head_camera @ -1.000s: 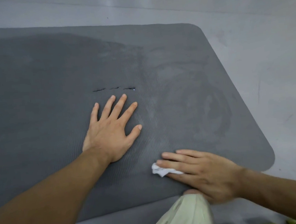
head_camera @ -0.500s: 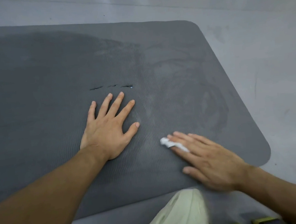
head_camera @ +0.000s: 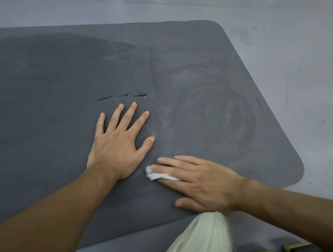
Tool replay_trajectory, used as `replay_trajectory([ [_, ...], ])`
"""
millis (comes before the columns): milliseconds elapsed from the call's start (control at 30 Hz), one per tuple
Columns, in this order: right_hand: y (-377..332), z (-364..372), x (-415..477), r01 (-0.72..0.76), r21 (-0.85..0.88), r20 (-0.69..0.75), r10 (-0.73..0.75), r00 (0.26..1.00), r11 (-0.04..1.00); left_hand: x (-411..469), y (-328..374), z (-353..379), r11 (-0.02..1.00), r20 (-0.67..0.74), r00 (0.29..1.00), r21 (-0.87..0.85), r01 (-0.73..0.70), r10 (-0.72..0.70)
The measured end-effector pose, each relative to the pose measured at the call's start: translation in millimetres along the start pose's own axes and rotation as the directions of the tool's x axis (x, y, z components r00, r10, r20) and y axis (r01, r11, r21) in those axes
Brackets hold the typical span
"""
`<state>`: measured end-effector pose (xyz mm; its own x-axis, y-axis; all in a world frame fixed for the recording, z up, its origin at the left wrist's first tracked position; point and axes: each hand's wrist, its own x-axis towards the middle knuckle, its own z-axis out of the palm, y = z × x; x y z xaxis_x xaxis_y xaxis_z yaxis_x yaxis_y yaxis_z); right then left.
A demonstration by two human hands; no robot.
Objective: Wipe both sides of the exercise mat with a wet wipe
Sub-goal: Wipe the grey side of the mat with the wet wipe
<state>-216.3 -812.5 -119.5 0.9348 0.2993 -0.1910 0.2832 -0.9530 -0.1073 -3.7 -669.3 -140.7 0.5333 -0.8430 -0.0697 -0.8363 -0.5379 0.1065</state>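
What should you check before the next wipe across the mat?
1. Wet wipe pinned under the right hand: ok.
2. Left hand flat, pressing the mat down: ok.
3. Mat lying flat on the floor: ok.
4. Mat surface free of marks: not ok, three small dark marks sit just past the left hand.
5. Wipe wet enough: cannot tell.
6. Underside wiped: cannot tell.

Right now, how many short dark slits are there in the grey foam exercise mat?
3, in a row on the grey foam exercise mat, just beyond the left hand: left slit, middle slit, right slit. Others could be covered.
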Motion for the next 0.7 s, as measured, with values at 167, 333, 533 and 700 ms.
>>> replay_trajectory([
  [167, -9, 4, 29, 0.021, -0.038, -0.014, -0.022, 1.0, 0.999, 0, -1, 0, 1.0, -0.007, 1.0, -0.004, -0.01, 0.01],
  [333, 32, -1, -37, -0.151, -0.012, 0.029, 0.151, 0.988, 0.988, -1, -1, 0, 1.0, -0.002, 1.0, -0.02, -0.01, 0.01],
  [533, 83, -3, -163, -0.576, -0.002, 0.067, 0.575, 0.816, 0.818, -2, -1, -2, 0.999, -0.002, 0.999, -0.013, -0.036, 0.036],
  [700, 59, 9, -153, -0.656, 0.091, 0.018, 0.657, 0.754, 0.75, -2, -1, -4, 0.998, 0.045, 0.997, 0.004, -0.063, 0.062],
])
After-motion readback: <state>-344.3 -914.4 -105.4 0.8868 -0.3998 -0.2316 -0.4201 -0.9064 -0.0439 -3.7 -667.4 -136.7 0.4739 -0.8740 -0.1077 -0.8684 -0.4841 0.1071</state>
